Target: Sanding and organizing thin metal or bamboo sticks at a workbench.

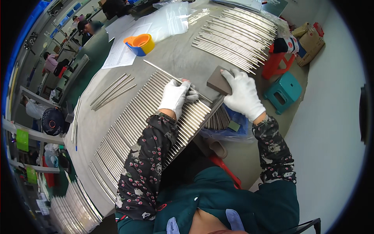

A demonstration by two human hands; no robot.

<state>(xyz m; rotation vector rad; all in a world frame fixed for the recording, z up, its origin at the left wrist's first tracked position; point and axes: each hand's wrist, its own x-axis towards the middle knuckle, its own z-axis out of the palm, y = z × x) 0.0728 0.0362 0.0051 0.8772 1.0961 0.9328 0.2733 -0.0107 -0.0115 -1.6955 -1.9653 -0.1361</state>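
Note:
My left hand [174, 96], in a white glove with bare fingertips, pinches a thin metal rod [160, 69]. The rod lies slantwise across the far ends of a long row of similar metal rods [130, 113] laid side by side on the table. To its right, my gloved right hand [244, 95] grips a brown rectangular block [218, 80] by its right side, close to the table's right edge. The rod's right end stops just short of the block, apart from it.
More rods [233, 37] lie at the far right, and a few loose ones [111, 91] left of the row. A yellow, orange and blue tape roll [145, 45] sits on papers. Below the right edge is a blue-lined container [237, 134] of rods. Teal [286, 91] and red stools [272, 68] stand beyond.

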